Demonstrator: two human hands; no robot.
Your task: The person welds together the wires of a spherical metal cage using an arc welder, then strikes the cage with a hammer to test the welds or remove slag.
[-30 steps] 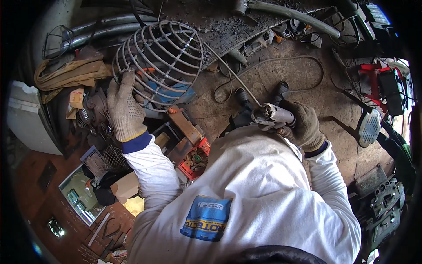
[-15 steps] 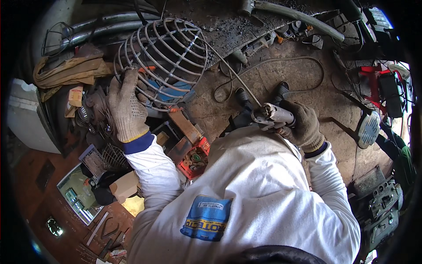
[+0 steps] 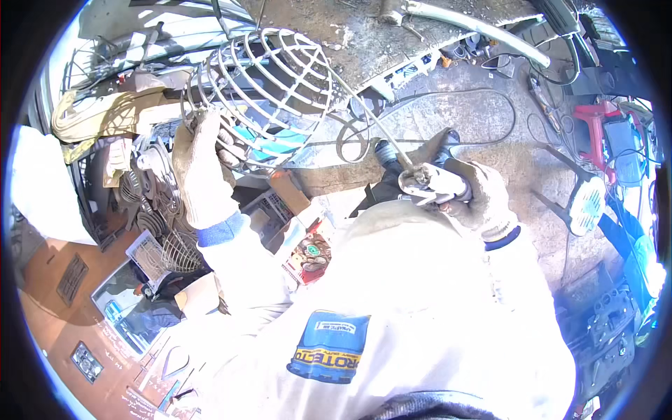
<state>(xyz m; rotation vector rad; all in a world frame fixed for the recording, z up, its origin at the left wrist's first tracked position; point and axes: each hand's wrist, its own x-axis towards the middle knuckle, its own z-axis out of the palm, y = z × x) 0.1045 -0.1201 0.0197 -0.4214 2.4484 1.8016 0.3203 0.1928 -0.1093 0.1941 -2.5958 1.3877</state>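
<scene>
A rounded cage of welded metal bars point(image 3: 262, 98) stands at upper left, its domed side facing right. My left hand point(image 3: 204, 164), in a knit work glove, is closed around the bars at the cage's lower left edge. Gloved too, my right hand point(image 3: 484, 196) grips a welding electrode holder point(image 3: 441, 183) near my body. From its jaws a long, thin welding electrode point(image 3: 378, 120) slants up and left. The electrode's far end reaches the cage's right side; whether it touches there I cannot tell.
Below the cage stands a red crate point(image 3: 308, 255) of small discs. A cable point(image 3: 514, 115) loops over the floor. At right are a slotted oval plate on legs point(image 3: 586, 203) and a red-framed machine point(image 3: 595, 133). A metal pipe point(image 3: 479, 31) lies at the top.
The whole picture has turned much brighter, with whites washed out. Both hands, the cage and the electrode holder stay in nearly the same places.
</scene>
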